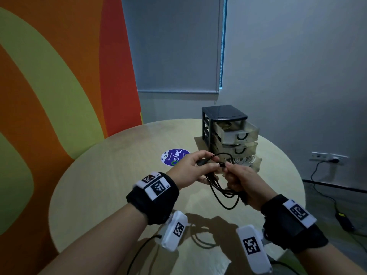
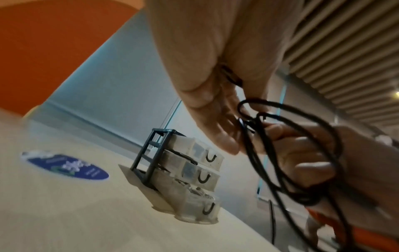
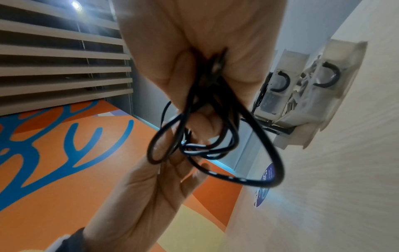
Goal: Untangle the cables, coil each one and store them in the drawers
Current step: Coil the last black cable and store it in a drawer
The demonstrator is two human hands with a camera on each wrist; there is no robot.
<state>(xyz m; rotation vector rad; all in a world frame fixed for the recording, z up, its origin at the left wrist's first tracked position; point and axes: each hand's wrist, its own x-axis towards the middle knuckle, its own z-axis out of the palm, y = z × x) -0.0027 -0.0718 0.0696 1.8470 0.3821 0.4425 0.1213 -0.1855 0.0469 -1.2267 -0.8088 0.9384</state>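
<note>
Both hands hold one black cable (image 1: 228, 196) above the table, in front of the drawer unit (image 1: 223, 114). My left hand (image 1: 205, 162) pinches a plug end between thumb and fingers. My right hand (image 1: 231, 169) pinches the other connector and grips the bunched loops, which hang below it. In the left wrist view the cable (image 2: 332, 136) loops round the right hand (image 2: 302, 153). In the right wrist view the loops (image 3: 270, 141) dangle from the right hand (image 3: 194, 56). All three clear drawers are pulled out. The bottom drawer (image 1: 255, 162) holds a white cable (image 1: 243, 160).
The round wooden table (image 1: 103, 191) carries a blue round sticker (image 1: 174, 156) left of the drawer unit, which stands on a flat card (image 1: 198, 140). A wall socket (image 1: 335, 160) with a plugged lead and a power brick (image 1: 344, 222) on the floor are at the right.
</note>
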